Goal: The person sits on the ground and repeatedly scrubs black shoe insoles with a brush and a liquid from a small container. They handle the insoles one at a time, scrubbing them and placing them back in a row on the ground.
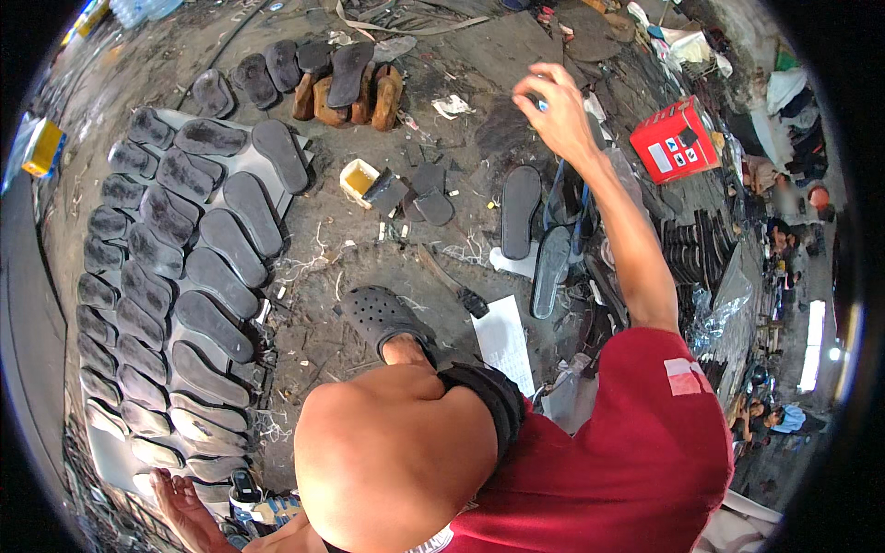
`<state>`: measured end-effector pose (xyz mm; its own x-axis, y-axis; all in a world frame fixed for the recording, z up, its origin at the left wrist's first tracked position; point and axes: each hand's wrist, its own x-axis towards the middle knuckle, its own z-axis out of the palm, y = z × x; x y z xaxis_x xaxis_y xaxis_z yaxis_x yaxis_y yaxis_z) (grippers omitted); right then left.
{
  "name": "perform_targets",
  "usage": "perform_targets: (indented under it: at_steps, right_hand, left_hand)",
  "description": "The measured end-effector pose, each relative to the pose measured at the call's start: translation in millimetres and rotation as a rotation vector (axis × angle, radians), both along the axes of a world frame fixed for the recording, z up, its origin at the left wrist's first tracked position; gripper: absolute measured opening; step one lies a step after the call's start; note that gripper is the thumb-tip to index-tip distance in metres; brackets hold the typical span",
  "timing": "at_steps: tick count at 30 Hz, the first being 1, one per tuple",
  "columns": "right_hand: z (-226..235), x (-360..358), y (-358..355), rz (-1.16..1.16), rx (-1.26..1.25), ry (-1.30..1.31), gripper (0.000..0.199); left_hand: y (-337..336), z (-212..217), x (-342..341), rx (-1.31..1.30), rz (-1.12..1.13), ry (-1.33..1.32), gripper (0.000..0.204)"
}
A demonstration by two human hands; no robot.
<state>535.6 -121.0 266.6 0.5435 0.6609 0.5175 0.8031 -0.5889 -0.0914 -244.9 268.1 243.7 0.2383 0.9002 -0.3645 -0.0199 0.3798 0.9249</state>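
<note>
My right hand (564, 115) is raised over the far side of the floor. Its fingers are loosely curled, with a gap between thumb and forefinger and nothing plainly held. Below it lie a dark shoe sole (522, 212) and another sole with a pale stitched-looking outline (551, 273). My left hand (184, 509) is at the lower left with its fingers stretched out, beside the near end of a pale board (112, 453). Rows of dark shoe soles (214, 318) cover that board; the nearest ones look paler. Whether the left hand touches a sole is unclear.
Wooden shoe lasts (334, 103) stand at the back. A small cream container (359, 182), a brush (454, 279) and white paper (504, 345) lie mid-floor. At right are a red box (675, 140) and stacked dark soles (698, 247). My clog-shod foot (383, 316) stands centrally.
</note>
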Motion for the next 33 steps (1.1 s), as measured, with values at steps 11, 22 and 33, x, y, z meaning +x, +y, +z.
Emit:
perform_targets:
  at_steps: [11,22,33]
  right_hand:
    - [-219,-184,-150,-0.298,-0.303,0.149,0.026]
    - [-227,-160,-102,-0.404,-0.046,0.331,0.03]
    - [-175,-395,244,0.993,-0.141,0.701,0.031]
  left_hand:
    - [-3,-13,-34,0.004,0.059,0.045,0.057]
    - [-64,35,-3,0.062,0.31,-0.005,0.029]
    - [-63,94,9,0.375,0.444,-0.396,0.019]
